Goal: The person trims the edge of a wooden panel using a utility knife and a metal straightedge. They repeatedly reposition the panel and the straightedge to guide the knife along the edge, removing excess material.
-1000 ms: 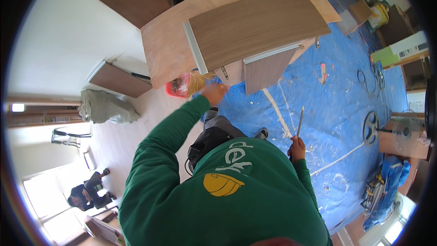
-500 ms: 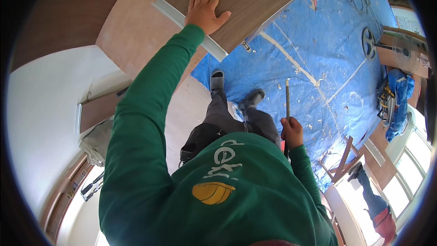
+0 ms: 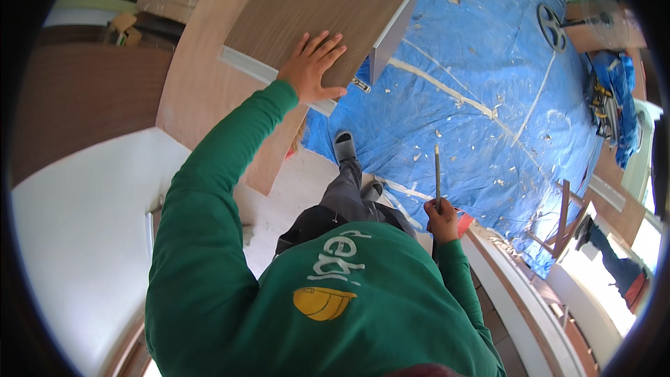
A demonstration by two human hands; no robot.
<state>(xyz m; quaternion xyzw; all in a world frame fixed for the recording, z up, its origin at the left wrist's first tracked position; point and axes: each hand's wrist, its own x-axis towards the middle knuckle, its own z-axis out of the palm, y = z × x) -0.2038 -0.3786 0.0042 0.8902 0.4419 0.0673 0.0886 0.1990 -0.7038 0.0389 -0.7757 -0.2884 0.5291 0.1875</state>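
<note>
My left hand (image 3: 310, 73) lies with spread fingers on a brown wood-grain cabinet panel (image 3: 296, 3) at the upper middle, near its edge with a pale metal strip (image 3: 248, 63). The panel rests on a larger light plywood sheet (image 3: 195, 84); a small metal fitting (image 3: 361, 85) shows at its right corner. My right hand (image 3: 442, 220) is closed around a long, thin dark rod (image 3: 437, 174) with a pale tip, held upright in the picture beside my right leg.
A blue tarp (image 3: 467, 63) with pale tape covers the floor. A black spoked ring (image 3: 550, 26), a fan (image 3: 604, 21) and a blue tool bag (image 3: 614, 98) stand at the right. Another person's legs (image 3: 611, 258) show at the lower right. A brown board (image 3: 91, 105) is at the left.
My left hand has risen from below the panel onto its top, where it stays. The view has swung round. The rod remains in my right hand.
</note>
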